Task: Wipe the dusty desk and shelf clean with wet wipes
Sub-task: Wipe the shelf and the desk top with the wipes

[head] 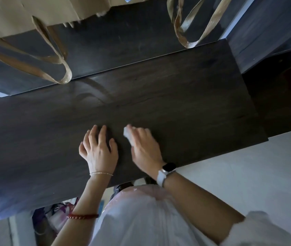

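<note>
That wet wipe [128, 134] looks limp and soft, so the right hand [143, 147] presses it flat under its fingers onto the desk [194, 107] while the left hand [99, 148] rests spread beside it.

Motion-blurred right hand [143, 144] over a mostly hidden wet wipe [127, 133]; cardboard [34, 9] cut off above.

Both hands on desk [194, 107], near edge; left hand [99, 150] beside right hand [143, 148]; shelf [123, 45] behind.

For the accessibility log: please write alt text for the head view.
A person's right hand presses a white wet wipe on a dark wooden desk, while the left hand rests flat beside it. Brown paper bags sit on the shelf behind.
</note>
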Tool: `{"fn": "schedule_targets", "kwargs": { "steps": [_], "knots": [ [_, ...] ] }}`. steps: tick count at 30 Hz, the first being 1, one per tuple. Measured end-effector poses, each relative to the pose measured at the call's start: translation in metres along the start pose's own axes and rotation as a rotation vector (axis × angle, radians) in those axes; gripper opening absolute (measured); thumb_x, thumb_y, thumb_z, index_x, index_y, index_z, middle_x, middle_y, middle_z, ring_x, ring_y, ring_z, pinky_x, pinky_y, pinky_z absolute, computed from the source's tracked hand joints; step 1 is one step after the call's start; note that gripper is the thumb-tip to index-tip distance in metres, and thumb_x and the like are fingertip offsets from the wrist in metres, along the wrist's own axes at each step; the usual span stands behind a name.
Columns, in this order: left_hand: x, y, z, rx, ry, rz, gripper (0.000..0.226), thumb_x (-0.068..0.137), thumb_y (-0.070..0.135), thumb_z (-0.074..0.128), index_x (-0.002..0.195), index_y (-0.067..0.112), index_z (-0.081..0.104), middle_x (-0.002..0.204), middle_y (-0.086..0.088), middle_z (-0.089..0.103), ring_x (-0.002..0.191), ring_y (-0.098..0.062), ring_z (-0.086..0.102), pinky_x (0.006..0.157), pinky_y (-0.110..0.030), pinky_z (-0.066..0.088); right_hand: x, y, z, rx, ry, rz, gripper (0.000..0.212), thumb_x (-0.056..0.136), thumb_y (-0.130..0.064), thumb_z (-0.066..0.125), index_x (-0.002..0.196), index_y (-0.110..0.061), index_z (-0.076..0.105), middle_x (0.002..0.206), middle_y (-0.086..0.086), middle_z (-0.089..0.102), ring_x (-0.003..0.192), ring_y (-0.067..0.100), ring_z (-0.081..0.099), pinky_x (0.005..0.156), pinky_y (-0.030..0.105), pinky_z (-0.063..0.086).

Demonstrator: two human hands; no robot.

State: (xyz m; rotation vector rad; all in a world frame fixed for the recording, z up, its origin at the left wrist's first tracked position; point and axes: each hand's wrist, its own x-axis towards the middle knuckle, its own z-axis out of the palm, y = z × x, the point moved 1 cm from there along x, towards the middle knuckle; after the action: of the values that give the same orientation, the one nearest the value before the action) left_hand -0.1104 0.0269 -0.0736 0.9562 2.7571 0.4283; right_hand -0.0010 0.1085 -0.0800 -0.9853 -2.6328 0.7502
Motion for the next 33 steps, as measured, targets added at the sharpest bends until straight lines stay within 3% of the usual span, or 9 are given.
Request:
{"fn": "schedule_targets", "kwargs": {
  "steps": [4,10,13,18,22,25,27,29,33],
  "knots": [
    [-0.002,-0.020,0.000,0.090,-0.134,-0.025,0.070,0.076,0.053,0.020,0.136,0.021,0.035,0.151,-0.011,0.022,0.139,-0.033,0.014,0.107,-0.059,0.009,-0.008,0.006,-0.004,0.074,-0.062,-0.097,0.040,0.077,-0.002,0.045,0.109,-0.020,0.060,0.107,0.003,0.058,0.090,0.023,0.049,0.074,0.034,0.048],
    [-0.005,-0.026,0.007,0.144,-0.125,0.004,0.066,0.078,0.052,0.024,0.136,0.023,0.036,0.149,-0.010,0.028,0.137,-0.033,0.019,0.105,-0.060,0.014,-0.023,0.128,-0.084,-0.251,0.329,0.591,0.049,0.077,0.008,0.051,0.123,-0.008,0.051,0.112,0.025,0.049,0.100,0.040,0.047,0.070,0.045,0.050],
    [-0.003,-0.028,0.005,0.137,-0.137,0.024,0.067,0.076,0.054,0.023,0.135,0.025,0.037,0.149,-0.009,0.029,0.136,-0.032,0.020,0.104,-0.058,0.016,-0.046,0.130,-0.082,-0.305,0.365,0.789,0.047,0.080,0.007,0.049,0.126,-0.004,0.047,0.116,0.028,0.046,0.103,0.041,0.044,0.075,0.046,0.050],
    [0.001,-0.047,-0.009,0.117,-0.187,0.151,0.059,0.080,0.049,0.032,0.134,0.027,0.040,0.149,-0.007,0.029,0.136,-0.029,0.020,0.103,-0.052,0.018,-0.064,0.020,-0.007,-0.192,0.274,0.444,0.058,0.064,0.005,0.067,0.119,-0.006,0.055,0.103,0.019,0.055,0.086,0.033,0.052,0.061,0.037,0.052],
    [-0.007,-0.085,-0.025,0.091,-0.201,0.202,0.055,0.079,0.043,0.038,0.131,0.027,0.043,0.148,-0.009,0.030,0.135,-0.030,0.021,0.104,-0.051,0.018,-0.077,-0.055,0.043,-0.169,0.036,0.063,0.051,0.067,-0.004,0.059,0.117,-0.016,0.056,0.098,0.005,0.050,0.082,0.022,0.045,0.055,0.033,0.050],
    [-0.018,-0.126,-0.036,0.114,-0.197,0.220,0.054,0.081,0.046,0.034,0.131,0.027,0.044,0.146,-0.010,0.032,0.135,-0.030,0.022,0.104,-0.053,0.019,-0.071,-0.023,0.022,-0.194,0.198,0.407,0.044,0.081,-0.008,0.039,0.122,-0.011,0.055,0.100,0.018,0.055,0.089,0.034,0.050,0.071,0.040,0.046],
    [-0.024,-0.154,-0.044,0.118,-0.178,0.238,0.056,0.081,0.049,0.029,0.129,0.026,0.046,0.144,-0.011,0.036,0.134,-0.031,0.026,0.103,-0.054,0.021,-0.063,-0.008,0.014,-0.175,0.358,0.669,0.043,0.081,0.002,0.045,0.123,-0.004,0.053,0.106,0.025,0.051,0.096,0.041,0.048,0.076,0.043,0.044],
    [-0.029,-0.180,-0.051,0.111,-0.160,0.221,0.055,0.081,0.049,0.029,0.129,0.026,0.046,0.144,-0.012,0.037,0.134,-0.032,0.026,0.103,-0.054,0.021,-0.052,-0.042,0.032,-0.108,0.390,0.696,0.038,0.082,-0.003,0.043,0.118,-0.006,0.054,0.107,0.020,0.051,0.099,0.038,0.047,0.077,0.038,0.040],
    [-0.038,-0.234,-0.069,0.103,-0.133,0.113,0.052,0.081,0.042,0.040,0.130,0.026,0.045,0.146,-0.011,0.034,0.135,-0.031,0.023,0.103,-0.054,0.020,-0.065,-0.186,0.129,-0.063,0.146,0.067,0.043,0.075,-0.008,0.036,0.110,-0.011,0.061,0.099,0.006,0.050,0.082,0.023,0.040,0.054,0.031,0.046]
  ]
}}
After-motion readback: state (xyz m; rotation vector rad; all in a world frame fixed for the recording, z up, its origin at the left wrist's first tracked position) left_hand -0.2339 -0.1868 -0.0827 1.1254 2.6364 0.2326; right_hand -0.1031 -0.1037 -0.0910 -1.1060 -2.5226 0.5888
